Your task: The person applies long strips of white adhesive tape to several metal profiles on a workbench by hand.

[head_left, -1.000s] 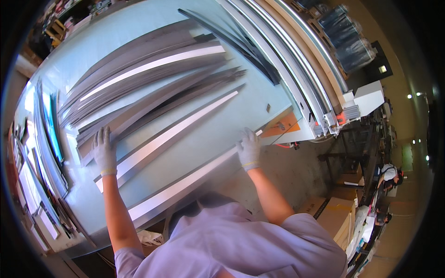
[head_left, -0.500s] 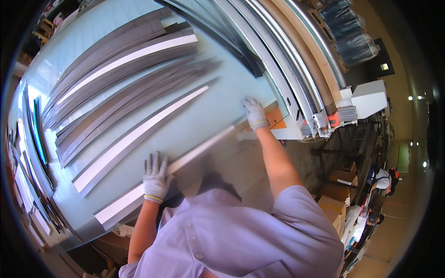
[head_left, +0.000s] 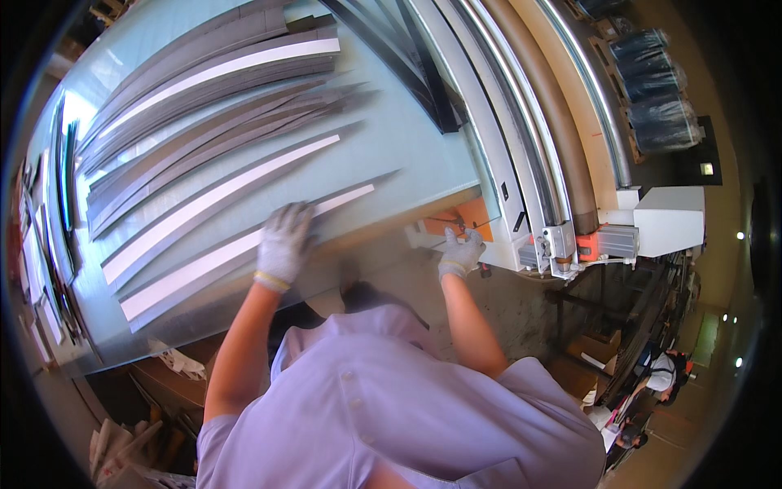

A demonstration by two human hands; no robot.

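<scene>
My left hand [head_left: 282, 246], in a pale grey glove, lies flat with its fingers stretched over the nearest long strip [head_left: 195, 270], which is white with grey edges. Parallel to that strip lies a second white-and-grey strip [head_left: 220, 200], a little farther back. My right hand [head_left: 461, 252], also gloved, is at the table's near right corner, its thumb and fingers apart and nothing visible in them. Beside its fingertips is an orange-floored recess [head_left: 475, 213] with a small dark tool in it, too small to name.
Dark grey strips [head_left: 191, 163] lie in stacks across the pale glass-like table [head_left: 415, 175]. A rail and roller assembly [head_left: 521, 122] with a white end housing [head_left: 669, 222] borders the right side. Black bars [head_left: 415, 73] lean beside it. More strips [head_left: 57, 220] are at far left.
The nearest strip has moved farther onto the table, beside the second strip. My right hand has drawn back toward me, below the orange recess. My left hand has moved slightly away from me.
</scene>
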